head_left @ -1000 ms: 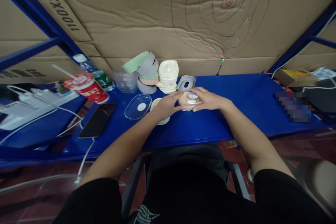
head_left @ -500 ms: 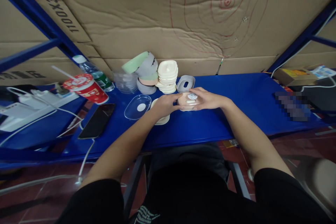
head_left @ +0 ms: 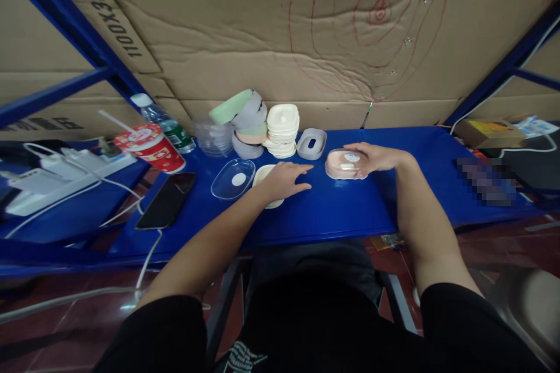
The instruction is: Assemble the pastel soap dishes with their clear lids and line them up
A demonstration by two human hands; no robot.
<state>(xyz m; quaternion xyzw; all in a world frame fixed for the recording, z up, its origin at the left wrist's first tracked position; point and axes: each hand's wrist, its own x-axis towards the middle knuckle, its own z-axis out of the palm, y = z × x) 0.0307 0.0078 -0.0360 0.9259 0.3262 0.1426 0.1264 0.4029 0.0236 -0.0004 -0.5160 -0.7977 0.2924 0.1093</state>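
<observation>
Gripping the clear-topped pink box (head_left: pixel 341 164) with our right hand (head_left: pixel 377 157), near the counter (head_left: pixel 324 213) surface, we seem at a placing step; a gentle release looks called for, our left hand (head_left: pixel 284 180) spread, empty, partly covering the cream lid (head_left: pixel 261 174)

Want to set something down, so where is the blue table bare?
The table is bare between the right hand, holding the pink box, and the pixelated item, and at the front, between the arms. Crowded: the left side, with phone, cup, bottle, clear lid, bowls and cream stack.
</observation>
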